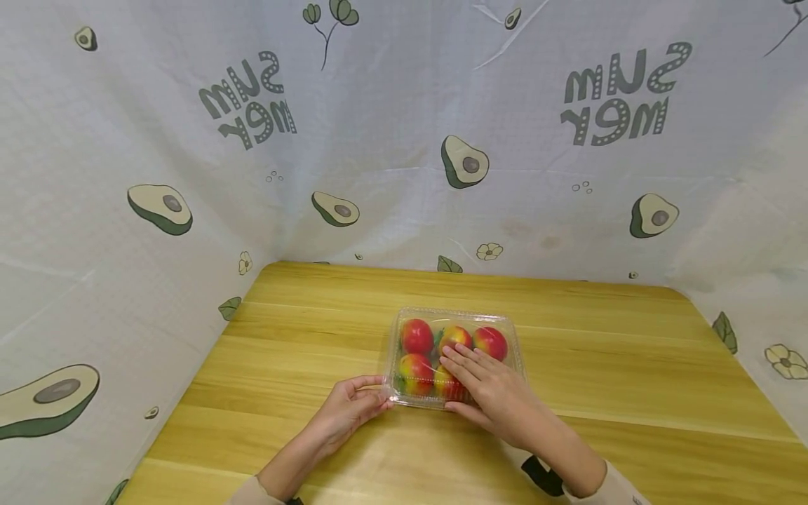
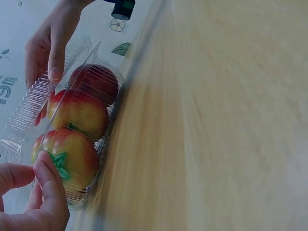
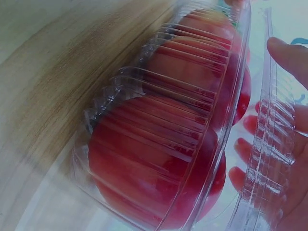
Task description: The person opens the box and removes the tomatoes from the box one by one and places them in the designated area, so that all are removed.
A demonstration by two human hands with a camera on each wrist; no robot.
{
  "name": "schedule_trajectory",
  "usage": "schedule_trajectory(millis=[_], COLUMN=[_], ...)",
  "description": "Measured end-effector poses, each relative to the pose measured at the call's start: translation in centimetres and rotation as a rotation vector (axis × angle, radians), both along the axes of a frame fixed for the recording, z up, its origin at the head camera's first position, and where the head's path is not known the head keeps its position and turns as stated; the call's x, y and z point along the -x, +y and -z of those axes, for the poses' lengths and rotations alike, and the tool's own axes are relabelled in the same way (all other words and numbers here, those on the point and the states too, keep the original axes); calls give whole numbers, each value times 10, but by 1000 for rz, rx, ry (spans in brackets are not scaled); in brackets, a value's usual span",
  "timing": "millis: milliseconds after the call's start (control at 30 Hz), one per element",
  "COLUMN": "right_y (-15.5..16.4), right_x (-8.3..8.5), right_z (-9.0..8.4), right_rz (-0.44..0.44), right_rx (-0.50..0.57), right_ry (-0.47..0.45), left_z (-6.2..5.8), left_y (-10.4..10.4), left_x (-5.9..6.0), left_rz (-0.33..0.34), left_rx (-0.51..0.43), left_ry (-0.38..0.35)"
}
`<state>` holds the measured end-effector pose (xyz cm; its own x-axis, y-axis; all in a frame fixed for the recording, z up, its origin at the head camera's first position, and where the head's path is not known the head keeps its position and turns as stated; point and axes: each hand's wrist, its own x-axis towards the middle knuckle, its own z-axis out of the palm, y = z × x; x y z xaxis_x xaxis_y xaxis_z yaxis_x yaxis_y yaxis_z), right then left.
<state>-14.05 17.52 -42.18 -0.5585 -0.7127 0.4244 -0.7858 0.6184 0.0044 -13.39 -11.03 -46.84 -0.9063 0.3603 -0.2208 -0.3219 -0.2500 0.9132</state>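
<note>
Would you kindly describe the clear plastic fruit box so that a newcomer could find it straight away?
Start at the light wooden table set against the avocado-print cloth backdrop. Near the middle of its front half lies the clear plastic clamshell box, the only container there. It holds red-and-yellow fruits; the right hand lies flat on its lid while the left hand pinches its near left corner.

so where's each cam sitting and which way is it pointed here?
Head: worn on the head, looks forward and down at the wooden table, the clear fruit box and the avocado-print cloth behind; shows both forearms, left hand, right hand.
Left wrist: low by the box's left end, looking along the table; shows left fingers at the box corner and the right hand on the lid.
Right wrist: close against the box's side; shows right fingers through the lid.
Shared: all three see the box of red-yellow fruit.
</note>
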Motion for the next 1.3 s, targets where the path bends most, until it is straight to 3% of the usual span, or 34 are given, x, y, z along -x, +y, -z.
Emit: schedule_trajectory(millis=[800,1100,1300], right_y=[2,4,7], right_x=[-1,2,6], right_z=[-10,-12,-12], right_rz=[69,89,38], right_rx=[61,105,157], right_ry=[-21,9,68], left_z=[-1,-2,-1], left_y=[-2,-3,-2], left_x=[-1,-2,-2], left_rz=[13,24,19], left_rx=[-8,-19,-24], left_ry=[-15,-14,-21])
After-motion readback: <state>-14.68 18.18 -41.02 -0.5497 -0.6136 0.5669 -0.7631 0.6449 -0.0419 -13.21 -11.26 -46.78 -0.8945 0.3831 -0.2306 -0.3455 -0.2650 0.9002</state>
